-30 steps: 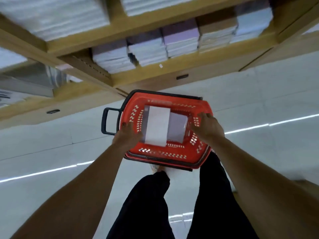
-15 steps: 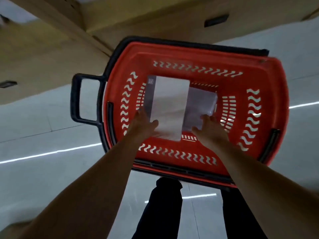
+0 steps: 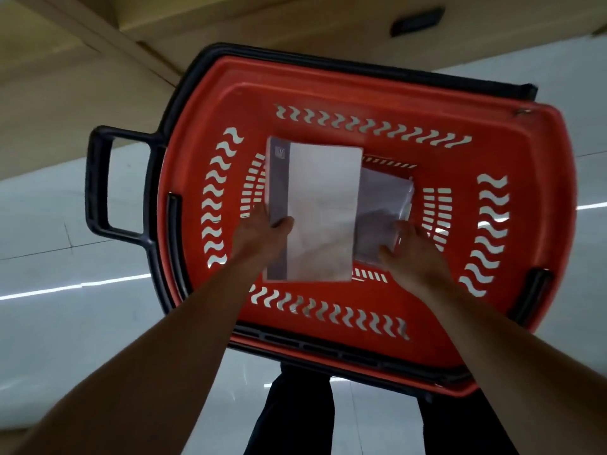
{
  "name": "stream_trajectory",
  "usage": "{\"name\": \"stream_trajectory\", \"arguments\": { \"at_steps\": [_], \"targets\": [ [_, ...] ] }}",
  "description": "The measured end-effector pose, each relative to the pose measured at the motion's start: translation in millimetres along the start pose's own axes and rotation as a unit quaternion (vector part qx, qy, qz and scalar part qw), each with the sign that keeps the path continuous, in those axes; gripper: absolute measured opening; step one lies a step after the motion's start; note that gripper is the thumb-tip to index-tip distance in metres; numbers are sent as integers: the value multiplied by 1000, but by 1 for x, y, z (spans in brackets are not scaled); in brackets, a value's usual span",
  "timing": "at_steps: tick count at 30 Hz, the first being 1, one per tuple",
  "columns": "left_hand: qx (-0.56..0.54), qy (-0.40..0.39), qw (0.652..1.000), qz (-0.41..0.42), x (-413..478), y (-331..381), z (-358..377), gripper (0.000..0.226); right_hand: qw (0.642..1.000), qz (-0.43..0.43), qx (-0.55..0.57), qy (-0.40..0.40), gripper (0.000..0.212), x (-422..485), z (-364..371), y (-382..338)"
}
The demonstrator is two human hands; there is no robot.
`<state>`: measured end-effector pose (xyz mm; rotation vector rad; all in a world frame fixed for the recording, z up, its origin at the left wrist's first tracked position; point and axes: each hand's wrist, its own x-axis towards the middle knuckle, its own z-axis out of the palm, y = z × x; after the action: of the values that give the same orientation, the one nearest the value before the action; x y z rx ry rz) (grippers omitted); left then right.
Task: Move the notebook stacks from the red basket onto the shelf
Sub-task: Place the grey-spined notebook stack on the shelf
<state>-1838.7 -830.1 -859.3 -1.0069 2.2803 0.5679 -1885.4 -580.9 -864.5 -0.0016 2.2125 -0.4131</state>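
Note:
A red plastic basket (image 3: 361, 90) with a black handle (image 3: 98, 182) stands on the floor below me. Inside lies a notebook stack (image 3: 322, 208) wrapped in a white paper band, with purple-grey covers showing at its left edge and right side. My left hand (image 3: 259, 231) grips the stack's left edge, thumb on top. My right hand (image 3: 410, 254) holds the stack's near right corner, fingers curled on the plastic-wrapped purple end. The shelf's wooden base (image 3: 230, 14) crosses the top of the view; its boards are out of frame.
Pale glossy floor tiles (image 3: 65, 323) surround the basket, with bright light streaks across them. My dark trouser legs (image 3: 295, 418) show under the basket's near rim. A dark slot (image 3: 417, 21) sits in the shelf base.
My head has dropped closer to the basket, so the shelf's notebook rows left the view. Both hands went from the basket's rim down onto the stack and now grip its two sides.

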Motion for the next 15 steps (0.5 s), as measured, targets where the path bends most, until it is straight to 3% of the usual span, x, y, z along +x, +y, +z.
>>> {"name": "stream_trajectory", "arguments": {
  "at_steps": [5, 9, 15],
  "targets": [
    [-71, -11, 997, 21, -39, 12, -12, 41, 999, -36, -15, -17, 59, -10, -18, -33],
    [-187, 1, 982, 8, -80, 24, -23, 27, 995, -68, -36, -63, 62, -22, -36, -57],
    [-374, 62, 920, -96, -129, 50, -23, 25, 990, -94, -55, -88, 45, -21, -63, -76]
  ]
}}
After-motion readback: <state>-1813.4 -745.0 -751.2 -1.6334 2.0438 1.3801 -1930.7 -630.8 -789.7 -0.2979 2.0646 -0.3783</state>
